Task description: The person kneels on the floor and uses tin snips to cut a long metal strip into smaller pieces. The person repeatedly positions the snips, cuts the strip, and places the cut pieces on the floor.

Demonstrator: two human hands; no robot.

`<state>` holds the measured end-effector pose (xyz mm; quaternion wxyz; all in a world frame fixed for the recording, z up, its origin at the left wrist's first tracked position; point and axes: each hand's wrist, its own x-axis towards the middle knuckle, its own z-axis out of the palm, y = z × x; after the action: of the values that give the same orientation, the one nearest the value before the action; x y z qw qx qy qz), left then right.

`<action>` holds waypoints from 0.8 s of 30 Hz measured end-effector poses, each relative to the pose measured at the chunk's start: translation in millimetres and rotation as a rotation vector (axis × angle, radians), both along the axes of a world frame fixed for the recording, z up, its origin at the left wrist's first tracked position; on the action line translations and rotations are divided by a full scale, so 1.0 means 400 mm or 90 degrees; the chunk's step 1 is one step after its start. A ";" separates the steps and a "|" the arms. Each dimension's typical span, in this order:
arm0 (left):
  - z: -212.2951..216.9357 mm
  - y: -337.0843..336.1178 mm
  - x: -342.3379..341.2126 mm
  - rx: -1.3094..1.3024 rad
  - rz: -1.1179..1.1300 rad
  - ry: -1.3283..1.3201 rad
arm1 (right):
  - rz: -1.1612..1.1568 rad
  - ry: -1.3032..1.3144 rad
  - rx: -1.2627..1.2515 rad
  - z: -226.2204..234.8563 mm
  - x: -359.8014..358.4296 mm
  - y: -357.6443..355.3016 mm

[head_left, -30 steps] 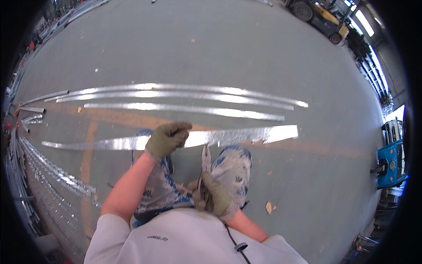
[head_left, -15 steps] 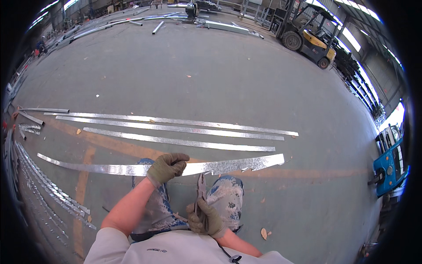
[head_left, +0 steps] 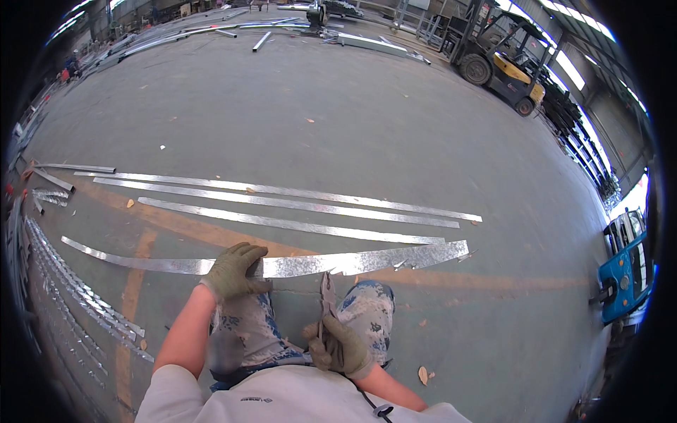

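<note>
A long shiny sheet-metal strip (head_left: 303,266) lies across in front of my knees, its lower edge notched with small bent tabs toward the right end. My left hand (head_left: 236,271), in an olive work glove, is closed over the strip left of its middle. In my gloved right hand (head_left: 340,349) is a pair of pliers (head_left: 327,299), its handles in my grip. The jaws point away from me and meet the strip's lower edge at a notch; whether they bite on it is too small to tell.
Three plain metal strips (head_left: 296,206) lie roughly parallel beyond my hands. Several notched strips (head_left: 81,289) are on the floor at the left, with short metal channels (head_left: 74,168) behind them. A yellow-and-black forklift (head_left: 504,67) stands far right, and a blue vehicle (head_left: 624,271) at the right edge.
My left hand has moved left along the strip and come down over it. The strip has shifted slightly to the right. The pliers remain at its lower edge in my right hand.
</note>
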<state>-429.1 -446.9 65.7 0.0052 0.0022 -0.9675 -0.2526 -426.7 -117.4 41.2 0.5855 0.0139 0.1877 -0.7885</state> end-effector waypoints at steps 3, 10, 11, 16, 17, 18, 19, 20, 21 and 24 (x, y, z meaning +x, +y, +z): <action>-0.053 -0.016 0.016 -0.043 0.020 0.092 | 0.005 -0.004 0.005 0.023 0.009 -0.010; 0.031 0.009 -0.006 0.014 0.072 0.011 | -0.009 0.040 0.060 0.083 -0.004 0.002; 0.063 0.027 -0.012 0.025 0.080 -0.008 | -0.019 0.051 0.040 0.086 -0.012 0.014; 0.163 0.112 -0.069 0.058 0.012 -0.075 | -0.107 0.135 0.040 0.118 -0.044 0.096; 0.172 0.132 -0.081 0.071 0.006 -0.097 | -0.126 0.157 0.053 0.120 -0.050 0.107; 0.165 0.144 -0.097 0.034 -0.007 -0.107 | -0.151 0.173 0.021 0.123 -0.056 0.109; 0.148 0.155 -0.108 0.046 -0.005 -0.110 | -0.160 0.163 0.025 0.114 -0.059 0.117; 0.132 0.164 -0.118 0.058 -0.003 -0.113 | -0.170 0.153 0.029 0.101 -0.064 0.127; 0.123 0.172 -0.123 0.070 -0.003 -0.119 | -0.180 0.141 0.033 0.088 -0.068 0.137; 0.102 0.168 -0.121 0.071 -0.048 -0.044 | -0.186 0.163 0.040 0.060 -0.071 0.153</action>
<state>-477.6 -379.5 106.4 -0.0379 -0.0248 -0.9509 -0.3061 -455.1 -56.4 65.4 0.4352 -0.0415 0.2812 -0.8543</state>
